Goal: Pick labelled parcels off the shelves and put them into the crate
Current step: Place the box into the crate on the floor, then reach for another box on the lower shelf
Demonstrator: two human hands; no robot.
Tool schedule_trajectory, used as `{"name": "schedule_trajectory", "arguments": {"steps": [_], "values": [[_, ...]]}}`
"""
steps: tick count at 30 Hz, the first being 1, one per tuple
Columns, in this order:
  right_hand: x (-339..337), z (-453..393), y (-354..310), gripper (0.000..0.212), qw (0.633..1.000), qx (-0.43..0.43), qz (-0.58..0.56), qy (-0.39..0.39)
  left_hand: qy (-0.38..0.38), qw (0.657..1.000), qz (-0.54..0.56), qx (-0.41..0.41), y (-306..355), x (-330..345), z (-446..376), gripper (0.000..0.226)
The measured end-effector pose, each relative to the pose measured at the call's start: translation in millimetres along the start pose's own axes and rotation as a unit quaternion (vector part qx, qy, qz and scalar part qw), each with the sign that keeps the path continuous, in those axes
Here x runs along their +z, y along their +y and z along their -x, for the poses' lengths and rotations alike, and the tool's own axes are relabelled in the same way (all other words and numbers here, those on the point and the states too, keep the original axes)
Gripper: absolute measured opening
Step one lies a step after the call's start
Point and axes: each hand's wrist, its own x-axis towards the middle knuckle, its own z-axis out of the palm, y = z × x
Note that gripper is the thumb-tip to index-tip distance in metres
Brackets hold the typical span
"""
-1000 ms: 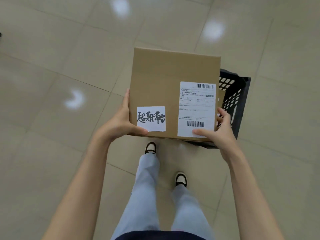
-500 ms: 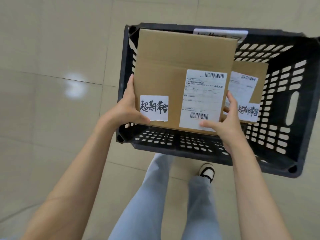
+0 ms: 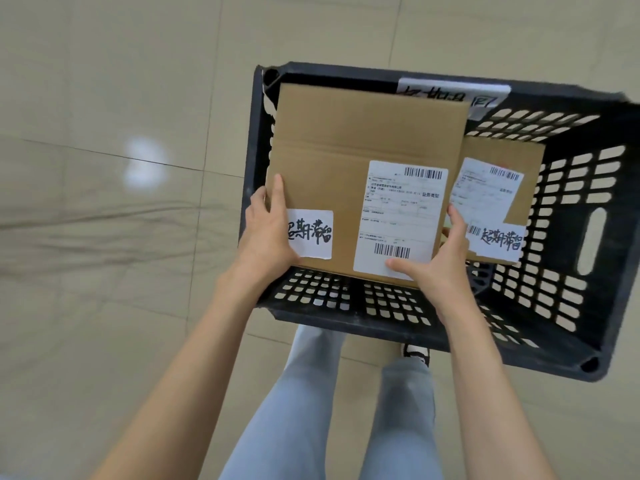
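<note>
Cardboard parcel over the black crate — left hand and right hand grip its sides; second parcel lies inside.

Both hands hold a flat brown cardboard parcel over the black slotted plastic crate: left hand gripping its left edge, right hand its right corner. A smaller labelled brown parcel lies inside the crate.

Both my arms reach forward, bare. Left grip clamps the left edge, fingers up the side, thumb across the face. Right grip clamps the right edge, thumb on top.
</note>
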Motion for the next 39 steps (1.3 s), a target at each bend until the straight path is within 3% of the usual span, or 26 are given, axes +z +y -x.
{"name": "schedule_trajectory", "arguments": {"steps": [6, 11, 16, 20, 26, 32, 36, 39], "values": [[-9, 20, -35, 0.116, 0.996, -0.076, 0.052, -0.017, 0.049, 0.996, 0.062, 0.033, 6, -22, 32, 0.124], [-24, 58, -63, 0.101, 0.977, -0.166, 0.085, -0.1, 0.094, 0.986, 0.131, 0.041, 2, -39, 93, 0.118], [-56, 123, -81, 0.1, 0.939, -0.26, 0.116, -0.194, 0.162, 0.962, 0.213, 0.051, 0, -40, 206, 0.104], [-78, 190, -89, 0.097, 0.881, -0.337, 0.171, -0.284, 0.262, 0.932, 0.249, 0.006, 5, -18, 320, 0.093], [-45, 301, -90, 0.093, 0.774, -0.416, 0.235, -0.416, 0.401, 0.844, 0.326, -0.144, -23, 51, 490, 0.092], [22, 431, -48, 0.09, 0.643, -0.442, 0.275, -0.562, 0.518, 0.709, 0.367, -0.306, -63, 127, 656, 0.092], [61, 513, -6, 0.087, 0.558, -0.451, 0.293, -0.632, 0.581, 0.609, 0.397, -0.366, -81, 178, 738, 0.095], [88, 571, 29, 0.085, 0.503, -0.453, 0.316, -0.665, 0.604, 0.554, 0.408, -0.402, -100, 214, 786, 0.097]]}}
